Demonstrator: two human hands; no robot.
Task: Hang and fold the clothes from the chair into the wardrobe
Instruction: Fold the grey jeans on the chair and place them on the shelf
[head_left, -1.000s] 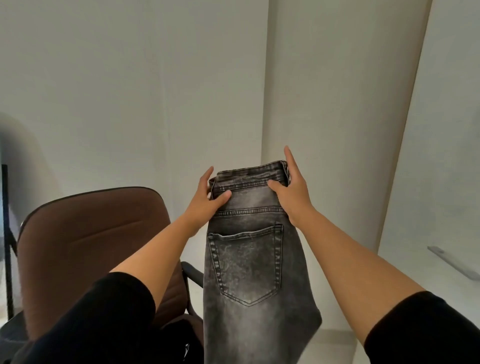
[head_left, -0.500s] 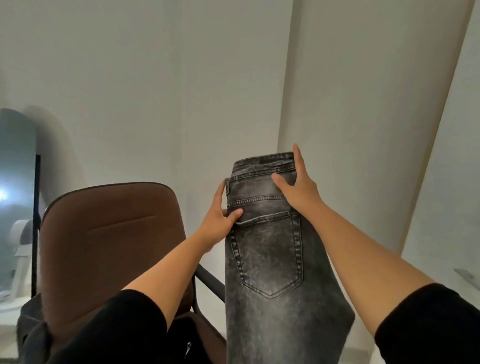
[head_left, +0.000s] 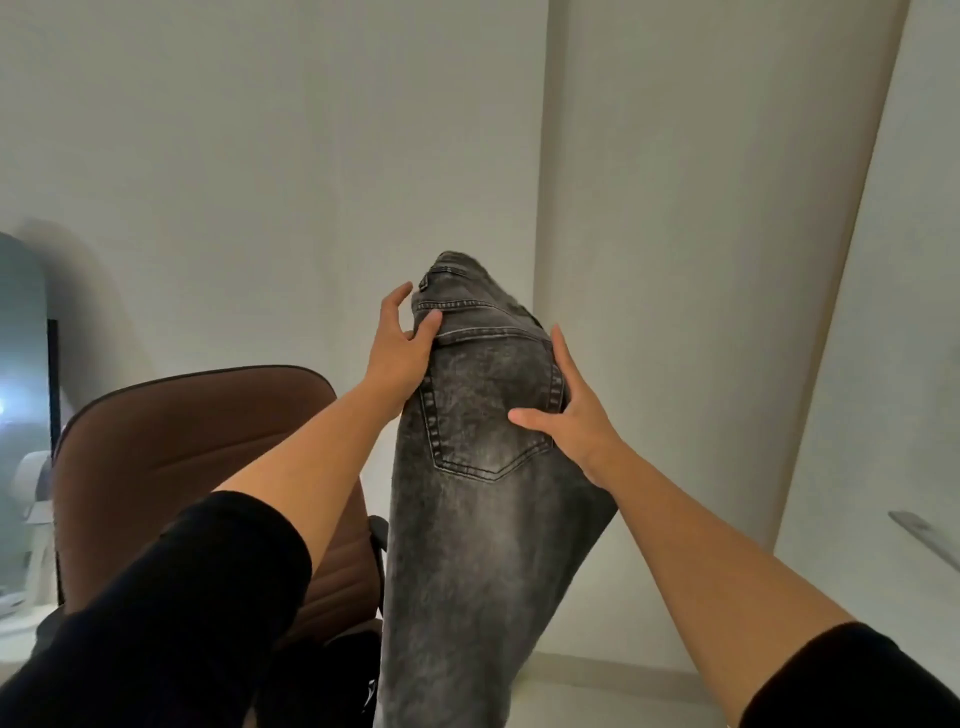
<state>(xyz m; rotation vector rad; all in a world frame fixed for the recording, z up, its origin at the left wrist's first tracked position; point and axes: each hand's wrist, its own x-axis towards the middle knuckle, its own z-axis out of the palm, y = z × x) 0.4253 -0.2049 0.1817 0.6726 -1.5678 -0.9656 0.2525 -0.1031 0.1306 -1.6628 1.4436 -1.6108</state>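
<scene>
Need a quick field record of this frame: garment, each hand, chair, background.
garment: grey washed jeans, held up, back pocket facing camera, waistband at top, legs hanging down
left hand: left hand grips the jeans' left edge near the waistband, thumb on the front
right hand: right hand holds the right edge beside the pocket, thumb across the pocket
chair: brown chair, left of the jeans and behind them
background: plain white wall

Right hand now lower on the jeans, beside the back pocket, waistband tipping away, left hand pinching higher
</scene>
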